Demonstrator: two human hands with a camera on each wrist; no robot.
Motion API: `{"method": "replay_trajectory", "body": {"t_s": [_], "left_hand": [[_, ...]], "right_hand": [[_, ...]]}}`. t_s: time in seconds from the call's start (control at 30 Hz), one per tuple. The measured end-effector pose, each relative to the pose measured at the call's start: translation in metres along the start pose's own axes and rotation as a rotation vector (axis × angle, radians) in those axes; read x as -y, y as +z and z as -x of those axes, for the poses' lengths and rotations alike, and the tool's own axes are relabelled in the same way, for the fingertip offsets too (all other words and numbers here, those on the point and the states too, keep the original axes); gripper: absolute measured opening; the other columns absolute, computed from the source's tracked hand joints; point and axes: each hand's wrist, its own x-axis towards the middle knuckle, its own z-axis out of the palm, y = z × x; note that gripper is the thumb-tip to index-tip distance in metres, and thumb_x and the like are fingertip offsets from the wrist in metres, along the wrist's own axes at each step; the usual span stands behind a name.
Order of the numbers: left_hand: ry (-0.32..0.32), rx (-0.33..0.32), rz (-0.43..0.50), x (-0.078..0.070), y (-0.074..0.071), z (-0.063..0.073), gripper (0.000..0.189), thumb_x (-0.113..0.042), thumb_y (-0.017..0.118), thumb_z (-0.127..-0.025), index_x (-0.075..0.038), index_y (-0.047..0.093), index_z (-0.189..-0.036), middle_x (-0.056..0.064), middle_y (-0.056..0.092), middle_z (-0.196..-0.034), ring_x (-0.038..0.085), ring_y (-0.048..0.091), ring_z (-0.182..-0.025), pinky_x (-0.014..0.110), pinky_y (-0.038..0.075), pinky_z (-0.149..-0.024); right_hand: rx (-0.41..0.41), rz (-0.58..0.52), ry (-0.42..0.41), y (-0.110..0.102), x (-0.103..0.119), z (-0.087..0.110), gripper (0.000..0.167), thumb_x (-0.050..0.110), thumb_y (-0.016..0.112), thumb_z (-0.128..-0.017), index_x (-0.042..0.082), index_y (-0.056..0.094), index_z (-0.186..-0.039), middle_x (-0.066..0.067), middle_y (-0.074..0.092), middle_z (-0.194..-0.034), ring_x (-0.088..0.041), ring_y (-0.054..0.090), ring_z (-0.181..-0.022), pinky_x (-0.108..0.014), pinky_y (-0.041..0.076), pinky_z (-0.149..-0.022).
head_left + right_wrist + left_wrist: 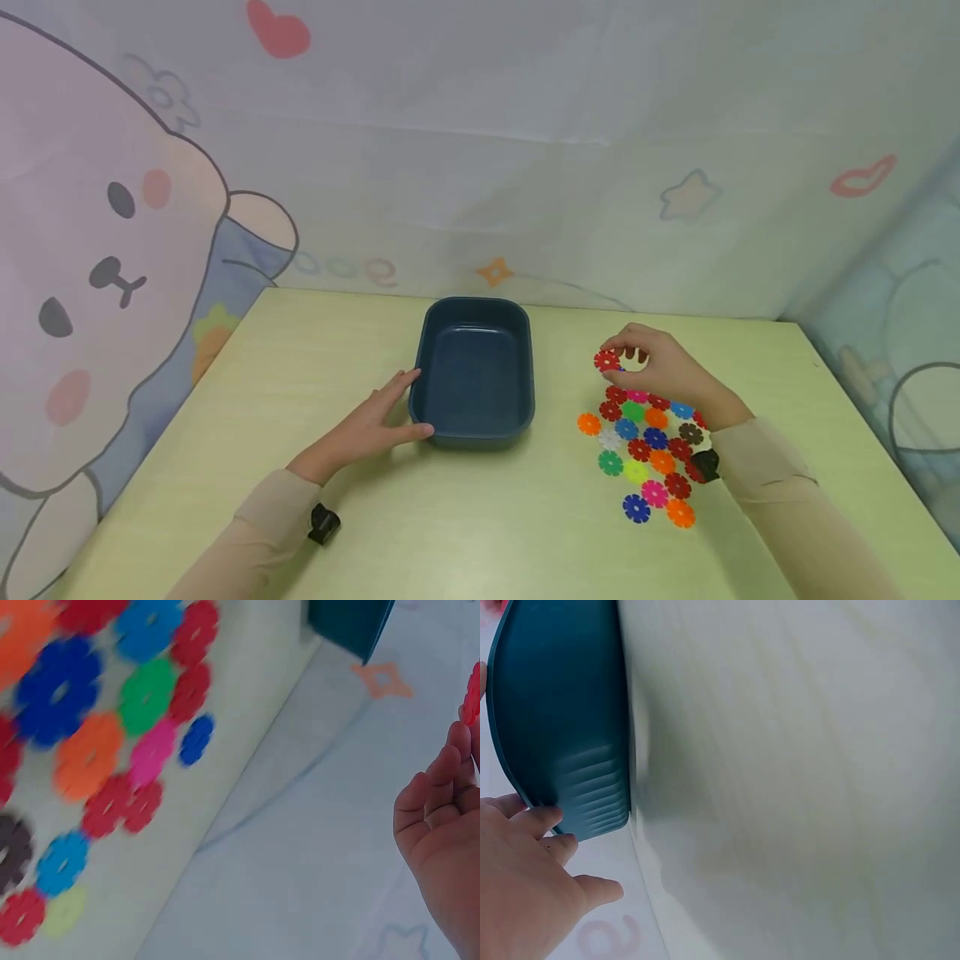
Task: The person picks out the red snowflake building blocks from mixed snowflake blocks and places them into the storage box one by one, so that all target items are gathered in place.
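My right hand (660,360) pinches a red notched plastic disc (606,361) between thumb and fingertips, above the far end of a spread of similar discs. In the right wrist view only a sliver of that red disc (472,697) shows at the right edge. A dark blue rectangular bin (474,379) sits upright at the middle of the table, its inside bare. Against the bin's left side lies my left hand (371,427), fingers extended, fingertips at the rim and thumb by the near left corner. The left wrist view shows those fingers (544,817) touching the bin's outer wall.
Several flat discs in many colours, such as a green one (611,463) and an orange one (681,513), lie on the pale table (345,350) right of the bin. My right forearm partly covers them. A printed cloth (450,167) hangs behind the table's far edge.
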Motion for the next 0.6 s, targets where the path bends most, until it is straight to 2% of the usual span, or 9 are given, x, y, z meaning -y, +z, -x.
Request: {"method": "replay_trajectory", "body": {"t_s": [0.27,0.43,0.6], "left_hand": [[-0.008,0.002,-0.009,0.002,0.001,-0.001,0.092,-0.049,0.067,-0.087,-0.013,0.017,-0.156,0.015,0.011,-0.161,0.032,0.006,-0.148,0.060,-0.001,-0.115],[-0.018,0.006,0.013,0.001,0.003,-0.002,0.093,-0.049,0.067,-0.087,-0.015,0.016,-0.156,0.014,0.011,-0.161,0.030,0.006,-0.148,0.059,-0.001,-0.115],[-0.013,0.005,0.002,0.001,0.006,-0.006,0.093,-0.051,0.067,-0.086,-0.016,0.016,-0.156,0.011,0.013,-0.161,0.029,0.006,-0.149,0.058,0.000,-0.115]], "right_hand": [[0.054,-0.074,-0.072,0.031,0.035,-0.041,0.029,0.018,0.076,-0.082,0.010,0.068,-0.108,0.003,0.060,-0.091,-0.018,0.052,-0.087,-0.034,0.045,-0.074],[0.069,-0.126,-0.130,0.051,0.046,-0.061,0.027,0.016,0.076,-0.081,0.009,0.070,-0.106,0.003,0.060,-0.088,-0.024,0.054,-0.086,-0.035,0.046,-0.074],[0.085,-0.122,-0.169,0.071,0.053,-0.075,0.027,0.018,0.075,-0.081,0.006,0.070,-0.105,0.002,0.059,-0.089,-0.029,0.055,-0.086,-0.030,0.046,-0.071]]}}
